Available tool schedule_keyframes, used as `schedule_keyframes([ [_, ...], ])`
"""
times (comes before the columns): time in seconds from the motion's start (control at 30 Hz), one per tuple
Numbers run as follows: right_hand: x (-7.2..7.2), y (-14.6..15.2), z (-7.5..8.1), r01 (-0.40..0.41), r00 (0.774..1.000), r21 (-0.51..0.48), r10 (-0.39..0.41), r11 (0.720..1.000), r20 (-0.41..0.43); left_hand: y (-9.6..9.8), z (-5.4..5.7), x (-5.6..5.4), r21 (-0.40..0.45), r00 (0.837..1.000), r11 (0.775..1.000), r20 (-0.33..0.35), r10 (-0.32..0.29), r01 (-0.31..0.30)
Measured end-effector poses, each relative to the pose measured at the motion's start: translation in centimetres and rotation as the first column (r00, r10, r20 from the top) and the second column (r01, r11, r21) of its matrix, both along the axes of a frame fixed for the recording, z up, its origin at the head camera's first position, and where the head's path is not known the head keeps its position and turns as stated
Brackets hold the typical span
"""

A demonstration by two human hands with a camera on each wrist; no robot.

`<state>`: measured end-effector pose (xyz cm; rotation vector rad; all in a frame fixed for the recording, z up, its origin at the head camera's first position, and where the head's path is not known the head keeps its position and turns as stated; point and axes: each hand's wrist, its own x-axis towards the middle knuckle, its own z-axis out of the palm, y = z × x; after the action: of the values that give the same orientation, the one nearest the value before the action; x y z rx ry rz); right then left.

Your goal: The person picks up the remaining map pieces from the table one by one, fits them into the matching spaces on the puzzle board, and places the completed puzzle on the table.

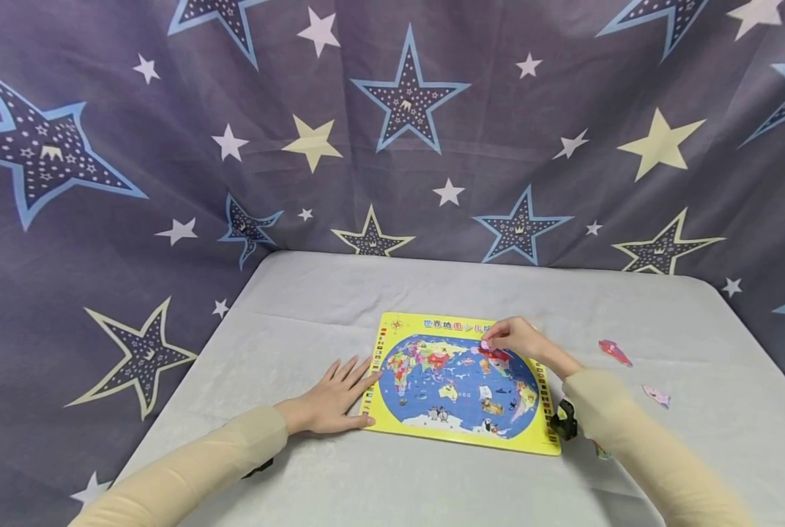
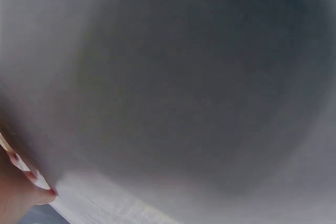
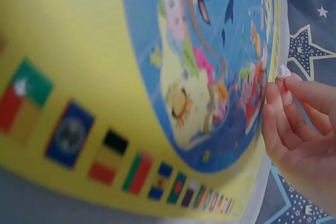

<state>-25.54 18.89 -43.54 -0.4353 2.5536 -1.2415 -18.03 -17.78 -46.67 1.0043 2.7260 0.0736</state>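
A yellow-bordered world map puzzle board lies flat on the grey cloth, with a blue oval of colourful land pieces. My left hand rests with spread fingers at the board's left edge; in the left wrist view only part of that hand shows at the lower left. Over the upper right of the map, my right hand pinches a small pink puzzle piece between thumb and fingertips. The right wrist view has the same hand close over the board, the piece poking out past its fingertips.
Right of the board lie a red puzzle piece and a pale pink one. Another colourful piece is partly covered by the right sleeve. A star-patterned curtain hangs behind the cloth-covered table.
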Motion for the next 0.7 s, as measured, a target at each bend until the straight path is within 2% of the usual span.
schedule_keyframes([
  [0.2, -0.2, -0.7, -0.5, -0.012, 0.999, 0.009, 0.012, 1.0, -0.042, 0.1, -0.1, 0.0, -0.009, 1.0, 1.0, -0.004, 0.005, -0.005],
  [0.47, -0.3, -1.1, -0.9, 0.013, 0.999, 0.029, -0.012, 0.999, -0.038, 0.1, -0.2, -0.1, -0.015, 1.0, 1.0, -0.003, 0.01, -0.01],
  [0.7, -0.2, -1.5, -0.9, -0.026, 0.994, 0.036, 0.03, 0.999, -0.103, 0.0, -0.2, -0.1, -0.01, 1.0, 1.0, 0.001, 0.007, -0.007],
])
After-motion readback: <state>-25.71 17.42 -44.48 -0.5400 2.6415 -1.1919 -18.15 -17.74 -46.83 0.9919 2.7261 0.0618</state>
